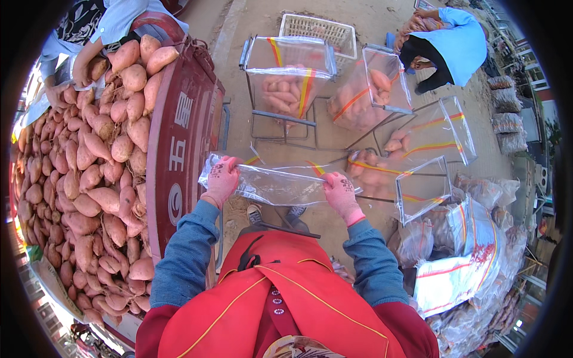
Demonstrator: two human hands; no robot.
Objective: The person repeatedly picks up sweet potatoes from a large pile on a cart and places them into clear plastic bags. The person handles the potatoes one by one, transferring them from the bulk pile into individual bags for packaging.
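Observation:
A clear plastic bag [280, 185] with yellow and red stripes is stretched across in front of me. My left hand [221, 180], in a pink glove, grips its mouth at the left end, close to the truck's side panel. At the other end my right hand [340, 193], gloved alike, pinches the rim. The bag's lower part is hard to tell from the ground and the metal bars [286, 230] beneath it. Just right of my right hand, a striped bag [371, 172] of sweet potatoes hangs sideways on a metal frame [423, 190].
Sweet potatoes [94, 179] fill the red truck bed [179, 147] at left, where a person's hands [80, 74] touch them. Filled bags on frames [282, 96] stand ahead, before a white crate [320, 33]. Another person [441, 49] bends at upper right. Packed bags [470, 250] pile up at right.

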